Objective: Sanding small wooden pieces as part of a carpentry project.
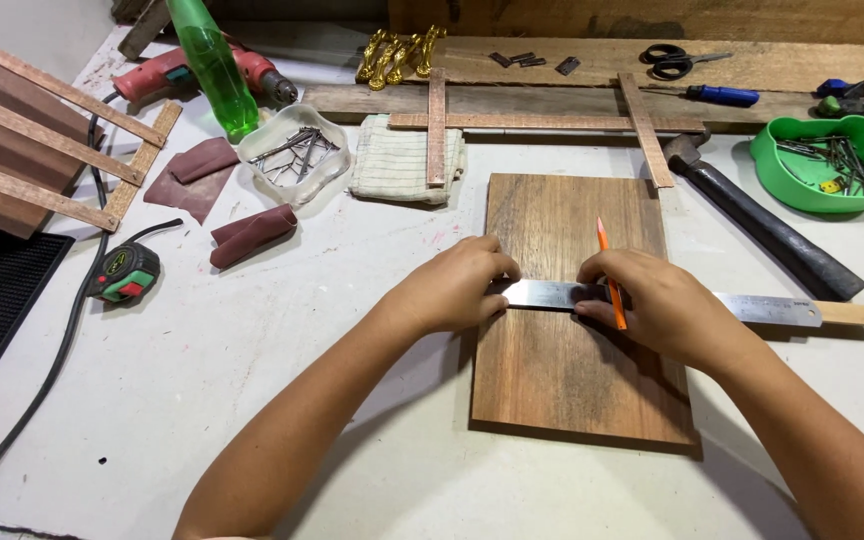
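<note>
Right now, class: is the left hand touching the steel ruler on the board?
Touching. The head view shows the left hand with fingertips pressed on the ruler, which lies across the board.
</note>
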